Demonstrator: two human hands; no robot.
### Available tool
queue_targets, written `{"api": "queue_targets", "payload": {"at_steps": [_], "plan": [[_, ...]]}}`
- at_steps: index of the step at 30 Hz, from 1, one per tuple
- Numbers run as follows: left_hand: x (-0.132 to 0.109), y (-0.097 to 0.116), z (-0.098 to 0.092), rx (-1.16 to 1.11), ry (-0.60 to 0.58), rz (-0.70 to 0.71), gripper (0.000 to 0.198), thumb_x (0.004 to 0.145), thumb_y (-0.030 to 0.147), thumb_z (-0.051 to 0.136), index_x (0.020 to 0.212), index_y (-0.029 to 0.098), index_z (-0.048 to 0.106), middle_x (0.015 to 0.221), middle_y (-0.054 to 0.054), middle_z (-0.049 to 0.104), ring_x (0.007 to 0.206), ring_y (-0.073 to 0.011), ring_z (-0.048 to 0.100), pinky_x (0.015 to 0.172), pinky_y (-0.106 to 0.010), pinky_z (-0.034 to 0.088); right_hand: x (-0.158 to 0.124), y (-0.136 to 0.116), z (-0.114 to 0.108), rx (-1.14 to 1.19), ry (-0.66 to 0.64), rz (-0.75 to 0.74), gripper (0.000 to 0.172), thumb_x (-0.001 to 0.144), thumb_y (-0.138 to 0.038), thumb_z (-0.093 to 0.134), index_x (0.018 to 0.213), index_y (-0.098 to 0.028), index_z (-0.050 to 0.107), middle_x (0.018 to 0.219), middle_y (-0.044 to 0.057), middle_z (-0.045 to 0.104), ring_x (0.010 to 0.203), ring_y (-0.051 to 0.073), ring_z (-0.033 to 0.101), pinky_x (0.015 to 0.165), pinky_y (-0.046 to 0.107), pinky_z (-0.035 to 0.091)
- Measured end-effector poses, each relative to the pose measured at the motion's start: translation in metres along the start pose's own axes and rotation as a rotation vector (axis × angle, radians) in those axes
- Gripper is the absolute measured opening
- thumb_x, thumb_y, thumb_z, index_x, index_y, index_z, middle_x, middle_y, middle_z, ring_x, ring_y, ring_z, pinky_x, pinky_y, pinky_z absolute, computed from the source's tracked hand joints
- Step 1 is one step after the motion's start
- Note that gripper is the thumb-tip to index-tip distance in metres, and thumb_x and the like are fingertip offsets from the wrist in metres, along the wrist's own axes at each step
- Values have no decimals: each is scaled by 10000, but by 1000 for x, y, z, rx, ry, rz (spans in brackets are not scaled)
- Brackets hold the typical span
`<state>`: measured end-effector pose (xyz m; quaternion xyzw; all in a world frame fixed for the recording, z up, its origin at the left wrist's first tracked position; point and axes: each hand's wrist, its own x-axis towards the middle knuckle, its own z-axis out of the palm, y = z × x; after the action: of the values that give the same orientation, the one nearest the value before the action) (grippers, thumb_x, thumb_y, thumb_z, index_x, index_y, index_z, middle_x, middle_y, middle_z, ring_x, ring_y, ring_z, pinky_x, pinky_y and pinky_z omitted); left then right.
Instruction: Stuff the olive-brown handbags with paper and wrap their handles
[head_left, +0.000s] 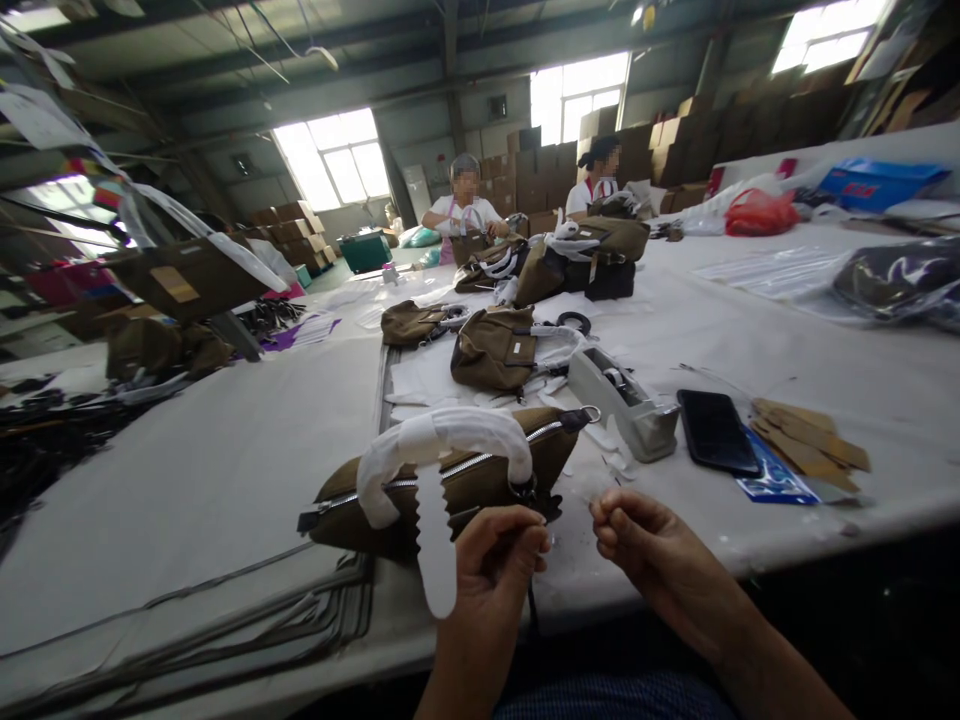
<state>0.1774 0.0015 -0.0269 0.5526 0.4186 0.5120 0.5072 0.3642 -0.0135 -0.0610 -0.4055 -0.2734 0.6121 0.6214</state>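
An olive-brown handbag lies in front of me with its silver zipper facing up. White wrapping covers its handle, and a white strip with notched edges hangs down from it. My left hand is closed in a pinch beside the bag's near side, close to a dark tag by the handle ring. My right hand is pinched just to the right, apart from the bag. Whatever either hand's fingertips hold is too small or too clear to make out.
A grey tape dispenser stands beyond my right hand, near a black phone, brown card pieces and a blue packet. More brown bags lie farther back. Two people work across the table.
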Motion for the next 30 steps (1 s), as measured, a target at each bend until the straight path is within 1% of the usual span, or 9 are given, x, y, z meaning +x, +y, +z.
{"api": "queue_targets", "payload": {"at_steps": [5, 8, 12, 15, 19, 22, 24, 27, 30], "plan": [[3, -2, 2, 154, -58, 136, 100, 903, 286, 665, 891, 222, 741, 884, -22, 704, 752, -141, 652, 710, -224, 533, -2, 3, 7, 7, -90, -11, 161, 761, -322, 840, 863, -221, 766, 789, 33, 680, 690, 119, 622, 670, 229, 546], [5, -3, 1, 229, -103, 201, 94, 915, 253, 648, 906, 226, 737, 887, -26, 711, 819, -157, 669, 747, -225, 525, -1, 4, 13, -125, -81, -107, 164, 788, -346, 813, 863, -214, 753, 757, 25, 678, 692, 130, 630, 683, 241, 551], [6, -3, -1, 279, -86, 205, 106, 933, 264, 622, 916, 229, 720, 890, -19, 701, 827, -150, 663, 752, -218, 516, -2, 6, 12, -465, 98, -383, 188, 830, -373, 766, 912, -208, 730, 735, 26, 677, 657, 155, 625, 632, 264, 556], [6, -3, -3, 275, -40, 166, 97, 923, 281, 637, 898, 225, 712, 879, -17, 696, 809, -152, 651, 747, -221, 508, -3, 8, 0, -578, 270, -570, 173, 922, -378, 659, 985, -223, 700, 685, 6, 638, 605, 138, 584, 562, 240, 522], [5, -5, -6, 251, -13, 135, 112, 915, 310, 646, 885, 226, 714, 870, -14, 691, 807, -159, 638, 792, -241, 498, 1, 5, -17, -785, 403, -622, 225, 944, -409, 617, 1063, -232, 689, 794, 21, 676, 598, 118, 586, 538, 217, 514], [6, -6, -7, 247, -17, 137, 118, 916, 323, 642, 889, 240, 720, 868, -7, 688, 803, -156, 631, 808, -243, 491, 10, 3, -24, -970, 339, -615, 303, 931, -425, 622, 1168, -247, 689, 1228, 87, 672, 741, 139, 663, 613, 251, 573], [6, -6, -6, 242, -10, 141, 106, 908, 319, 654, 885, 242, 724, 865, -6, 690, 796, -155, 630, 796, -240, 491, 16, 5, -26, -1050, 256, -599, 337, 933, -403, 621, 1233, -259, 671, 1377, 93, 601, 752, 132, 669, 632, 263, 587], [6, -5, -5, 240, -3, 151, 101, 898, 311, 665, 874, 237, 730, 865, -11, 697, 789, -156, 633, 779, -236, 495, 23, 13, -27, -1139, 157, -577, 356, 928, -353, 629, 1266, -248, 662, 1329, 92, 644, 675, 123, 653, 603, 269, 580], [6, -4, -6, 243, -13, 146, 111, 903, 320, 661, 882, 235, 730, 866, -12, 697, 789, -155, 637, 796, -240, 498, 27, 19, -29, -1161, 87, -580, 241, 926, -323, 624, 1123, -242, 738, 1112, 61, 745, 782, 173, 699, 707, 301, 588]]}}
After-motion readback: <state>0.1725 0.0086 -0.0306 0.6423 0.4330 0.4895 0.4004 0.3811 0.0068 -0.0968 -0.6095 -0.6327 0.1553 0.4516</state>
